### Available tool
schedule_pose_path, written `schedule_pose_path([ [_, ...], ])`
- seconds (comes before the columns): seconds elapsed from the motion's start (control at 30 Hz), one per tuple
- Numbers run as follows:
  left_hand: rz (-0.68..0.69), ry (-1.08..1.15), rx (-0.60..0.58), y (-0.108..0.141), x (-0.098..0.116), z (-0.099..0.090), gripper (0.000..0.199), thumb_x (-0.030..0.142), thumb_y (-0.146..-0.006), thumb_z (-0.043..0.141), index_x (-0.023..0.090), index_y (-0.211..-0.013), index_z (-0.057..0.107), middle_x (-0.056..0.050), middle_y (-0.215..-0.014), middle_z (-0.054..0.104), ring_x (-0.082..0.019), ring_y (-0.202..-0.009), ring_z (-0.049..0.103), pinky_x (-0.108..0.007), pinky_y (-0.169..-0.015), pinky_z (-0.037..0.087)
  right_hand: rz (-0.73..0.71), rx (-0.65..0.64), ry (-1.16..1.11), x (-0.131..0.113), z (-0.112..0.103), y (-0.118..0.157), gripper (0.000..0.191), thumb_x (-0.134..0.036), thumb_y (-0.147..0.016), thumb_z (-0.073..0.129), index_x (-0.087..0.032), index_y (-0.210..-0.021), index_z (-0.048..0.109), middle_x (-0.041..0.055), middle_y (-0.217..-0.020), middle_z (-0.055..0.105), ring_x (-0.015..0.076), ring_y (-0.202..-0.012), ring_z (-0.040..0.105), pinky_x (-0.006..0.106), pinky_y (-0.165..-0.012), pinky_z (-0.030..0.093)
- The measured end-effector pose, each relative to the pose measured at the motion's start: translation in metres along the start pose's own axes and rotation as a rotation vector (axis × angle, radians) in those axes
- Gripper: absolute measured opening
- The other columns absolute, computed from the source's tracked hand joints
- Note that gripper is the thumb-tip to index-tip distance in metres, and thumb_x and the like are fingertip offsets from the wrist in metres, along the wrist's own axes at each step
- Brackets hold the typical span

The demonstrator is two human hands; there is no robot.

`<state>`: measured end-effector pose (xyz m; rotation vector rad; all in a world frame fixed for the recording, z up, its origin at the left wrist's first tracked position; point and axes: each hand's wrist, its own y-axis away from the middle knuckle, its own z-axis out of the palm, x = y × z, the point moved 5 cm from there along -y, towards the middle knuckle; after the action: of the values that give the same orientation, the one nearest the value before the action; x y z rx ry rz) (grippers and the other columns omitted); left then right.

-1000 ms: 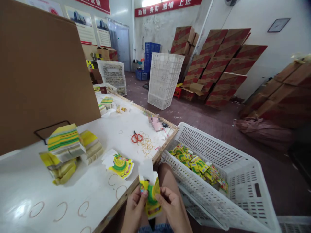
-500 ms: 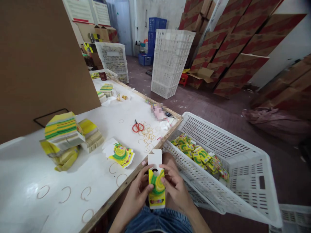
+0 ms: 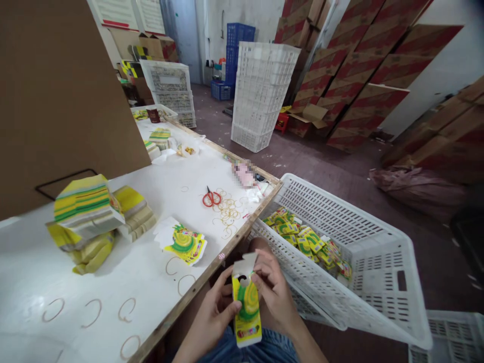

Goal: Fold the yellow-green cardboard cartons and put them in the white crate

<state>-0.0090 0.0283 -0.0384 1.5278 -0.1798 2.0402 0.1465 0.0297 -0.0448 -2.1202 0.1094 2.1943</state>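
Observation:
A small yellow and green printed carton (image 3: pixel 247 312) is held upright over my lap, its white top flap raised and tilted. My left hand (image 3: pixel 215 307) grips its left side, thumb on the front face. My right hand (image 3: pixel 274 287) is closed on the upper right edge, fingers behind the flap. Whatever the carton contains is hidden. On the white table (image 3: pixel 151 287) nearby lie flat printed cartons (image 3: pixel 185 244). Behind them are red-handled scissors (image 3: pixel 212 198) and a scatter of rubber bands (image 3: pixel 229 209).
A white plastic crate (image 3: pixel 378 252) holding several yellow cartons (image 3: pixel 298 234) stands at my right. Bundled carton blanks (image 3: pixel 86 201) sit on the table's left, beside a large brown board (image 3: pixel 68 101). Stacked white baskets (image 3: pixel 262 96) and cardboard boxes (image 3: pixel 351 85) stand farther back.
The carton has come slightly lower and tilted. Its top flap, upright before, is now bent over, and my right hand has moved up to it. The view has shifted slightly.

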Motion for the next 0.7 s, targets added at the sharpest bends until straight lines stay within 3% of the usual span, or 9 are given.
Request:
schedule_pose_path([
  [0.07, 0.029, -0.054, 0.014, -0.002, 0.0, -0.002, 0.057, 0.037, -0.082, 0.067, 0.023, -0.134, 0.047, -0.011, -0.111, 0.07, -0.027, -0.099, 0.066, -0.036, -0.083, 0.054, -0.069, -0.019, 0.073, -0.005, -0.004, -0.001, 0.03, -0.04, -0.089, 0.058, -0.025, -0.112, 0.07, 0.0079, -0.102, 0.07, 0.0238, -0.096, 0.064, 0.034, -0.086, 0.05],
  [0.17, 0.063, -0.148, 0.065, -0.003, 0.002, -0.004, 0.046, 0.032, -0.083, 0.065, 0.022, -0.127, 0.054, -0.011, -0.113, 0.069, -0.027, -0.101, 0.066, -0.033, -0.083, 0.054, -0.095, -0.054, 0.115, -0.011, -0.009, 0.0, 0.033, -0.046, -0.09, 0.054, -0.024, -0.096, 0.077, 0.0096, -0.098, 0.071, 0.0273, -0.097, 0.063, 0.04, -0.089, 0.049],
  [0.23, 0.087, -0.189, 0.089, -0.002, 0.004, -0.003, 0.046, 0.031, -0.085, 0.062, 0.022, -0.129, 0.054, -0.011, -0.119, 0.067, -0.027, -0.106, 0.064, -0.034, -0.088, 0.052, -0.007, -0.096, 0.102, -0.01, -0.009, 0.0, 0.03, -0.043, -0.087, 0.059, -0.023, -0.104, 0.074, 0.0087, -0.096, 0.073, 0.0269, -0.092, 0.065, 0.04, -0.084, 0.051],
  [0.37, 0.088, -0.189, 0.075, 0.0, 0.005, 0.0, 0.048, 0.032, -0.087, 0.058, 0.023, -0.134, 0.05, -0.012, -0.13, 0.062, -0.027, -0.115, 0.06, -0.037, -0.097, 0.049, 0.116, -0.178, 0.155, -0.009, -0.001, -0.001, 0.036, -0.026, -0.078, 0.068, -0.022, -0.114, 0.063, 0.0019, -0.082, 0.073, 0.0206, -0.075, 0.067, 0.028, -0.066, 0.051],
  [0.53, 0.043, -0.027, 0.047, -0.002, 0.002, 0.001, 0.054, 0.036, -0.084, 0.064, 0.022, -0.134, 0.047, -0.013, -0.118, 0.068, -0.027, -0.104, 0.066, -0.037, -0.086, 0.053, 0.105, -0.138, 0.252, -0.011, 0.003, -0.003, 0.033, -0.022, -0.077, 0.067, -0.022, -0.109, 0.06, -0.0028, -0.068, 0.068, 0.0153, -0.056, 0.062, 0.023, -0.052, 0.043],
  [0.7, 0.051, 0.069, 0.069, -0.006, 0.003, -0.002, 0.055, 0.033, -0.079, 0.07, 0.021, -0.128, 0.051, -0.012, -0.109, 0.071, -0.026, -0.096, 0.069, -0.035, -0.08, 0.054, 0.067, -0.109, 0.253, -0.01, 0.002, -0.003, 0.033, -0.032, -0.079, 0.069, -0.02, -0.11, 0.067, -0.0006, -0.066, 0.067, 0.0152, -0.055, 0.058, 0.024, -0.053, 0.044],
])
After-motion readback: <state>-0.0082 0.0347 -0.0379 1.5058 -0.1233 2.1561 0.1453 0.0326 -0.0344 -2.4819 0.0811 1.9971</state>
